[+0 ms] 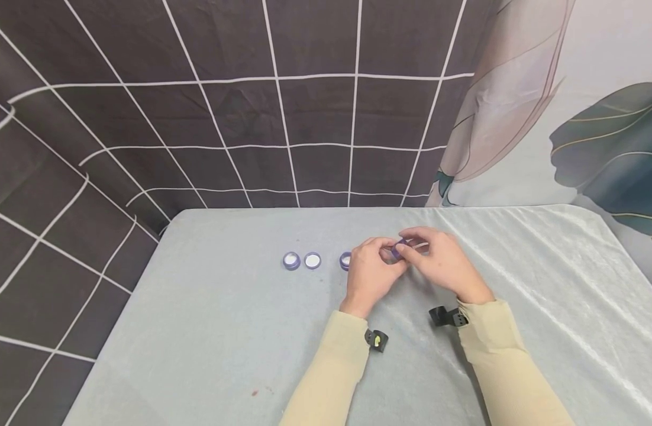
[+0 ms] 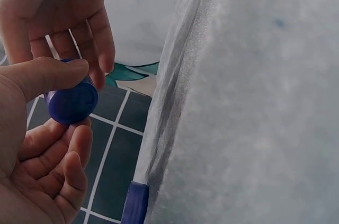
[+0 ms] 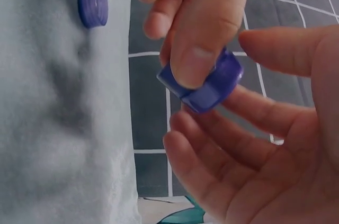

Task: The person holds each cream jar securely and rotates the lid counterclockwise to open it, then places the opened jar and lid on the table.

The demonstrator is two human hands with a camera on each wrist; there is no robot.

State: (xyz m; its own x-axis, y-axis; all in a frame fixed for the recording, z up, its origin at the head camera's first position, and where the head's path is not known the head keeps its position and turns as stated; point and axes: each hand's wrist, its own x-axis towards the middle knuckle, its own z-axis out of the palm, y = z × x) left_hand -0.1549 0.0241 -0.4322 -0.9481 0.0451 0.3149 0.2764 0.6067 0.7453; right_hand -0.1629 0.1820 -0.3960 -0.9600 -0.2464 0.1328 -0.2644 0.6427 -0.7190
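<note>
Thumb and fingers of my left hand [image 1: 370, 269] pinch a small round purple jar [image 3: 212, 83] above the table. A seam runs around its side in the right wrist view, and one flat end faces the camera in the left wrist view. Close on the other side is my right hand [image 1: 440, 260], its fingers loosely bent around the jar and its thumb apart from it in the right wrist view. Whether a right fingertip touches the jar is hard to tell. Beside the left hand a purple round piece [image 1: 344, 261] with a white inside lies partly hidden.
Farther left on the table lie a purple round container [image 1: 291, 261] and a flatter purple-rimmed piece [image 1: 312, 260], both white inside. A pale grey cloth [image 1: 225, 331] covers the table. Behind it hangs a dark curtain [image 1: 315, 118] with white grid lines.
</note>
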